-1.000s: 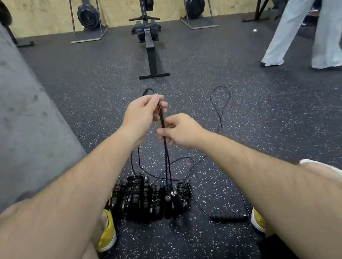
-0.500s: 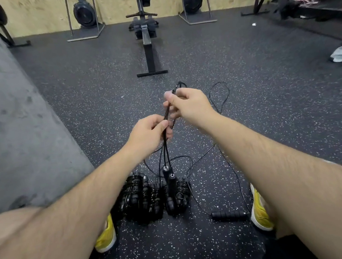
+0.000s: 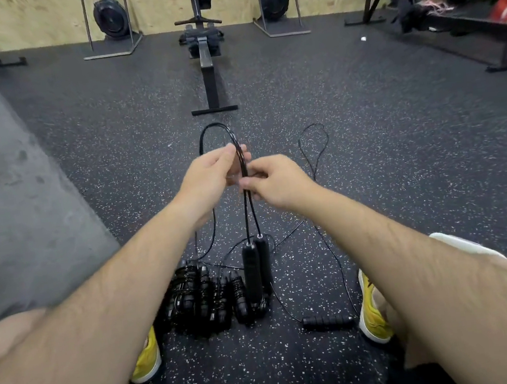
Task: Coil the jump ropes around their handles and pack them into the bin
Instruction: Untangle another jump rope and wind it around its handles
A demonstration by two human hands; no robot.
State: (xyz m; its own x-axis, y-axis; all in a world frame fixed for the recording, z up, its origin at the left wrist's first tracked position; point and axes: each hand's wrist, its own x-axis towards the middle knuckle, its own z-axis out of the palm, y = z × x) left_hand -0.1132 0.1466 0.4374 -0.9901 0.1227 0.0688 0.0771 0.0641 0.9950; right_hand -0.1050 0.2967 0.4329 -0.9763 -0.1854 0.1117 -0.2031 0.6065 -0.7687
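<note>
the left hand (image 3: 209,179) and the right hand (image 3: 276,182) meet above the speckled floor (image 3: 401,157), both pinching the doubled black jump rope (image 3: 243,164), fingers closed on the cord. just beyond the left hand the cord arches in a loop; below the hands two strands drop to the two handles (image 3: 257,271), which hang side by side, upright, over the pile of coiled ropes (image 3: 207,296). that pile lies on the floor between the yellow shoes (image 3: 146,359). right of the pile a loose handle (image 3: 327,321) lies flat, its thin cord trailing away across the floor. beyond the pile stands a rowing machine (image 3: 205,54).
</note>
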